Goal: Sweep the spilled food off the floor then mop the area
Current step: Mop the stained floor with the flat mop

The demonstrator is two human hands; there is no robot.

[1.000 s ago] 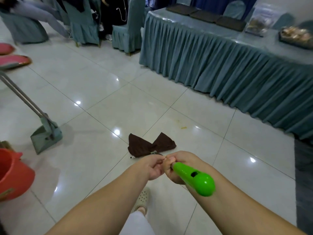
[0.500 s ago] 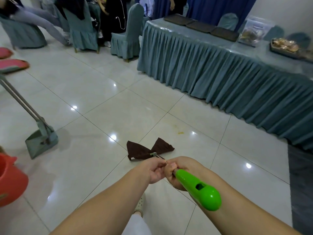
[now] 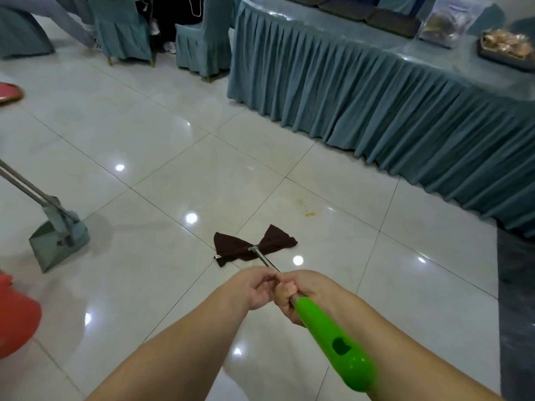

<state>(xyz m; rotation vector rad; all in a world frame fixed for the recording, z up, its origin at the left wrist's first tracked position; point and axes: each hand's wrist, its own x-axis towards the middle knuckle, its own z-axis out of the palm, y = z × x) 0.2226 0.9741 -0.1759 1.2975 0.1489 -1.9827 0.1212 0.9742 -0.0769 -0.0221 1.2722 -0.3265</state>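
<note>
We see the red bucket (image 3: 14, 314) slid further off-frame left, contents hidden; dustpan (image 3: 56, 238) beside it; left hand (image 3: 257, 287) and right hand (image 3: 292, 293) grip the mop handle (image 3: 335, 342); brown mop cloth (image 3: 254, 247) now nearer the yellow stain (image 3: 309, 213)

Counted, positions relative to the hands:
- 2 hands: left hand (image 3: 258, 287), right hand (image 3: 292, 293), both on 1 mop (image 3: 335, 342).
- 1 brown mop cloth (image 3: 254, 248), just ahead.
- 1 yellow food smear (image 3: 308, 211), ahead, right.
- 1 dustpan (image 3: 56, 241), far left.
- 1 red bucket (image 3: 16, 316), left, nearer.
- 1 skirted bench (image 3: 376, 91), ahead, right.
- 3 covered chairs (image 3: 202, 36), far ahead, left.
- 3 dark mats (image 3: 393, 18) and 1 food tray (image 3: 506, 47) on bench.
</note>
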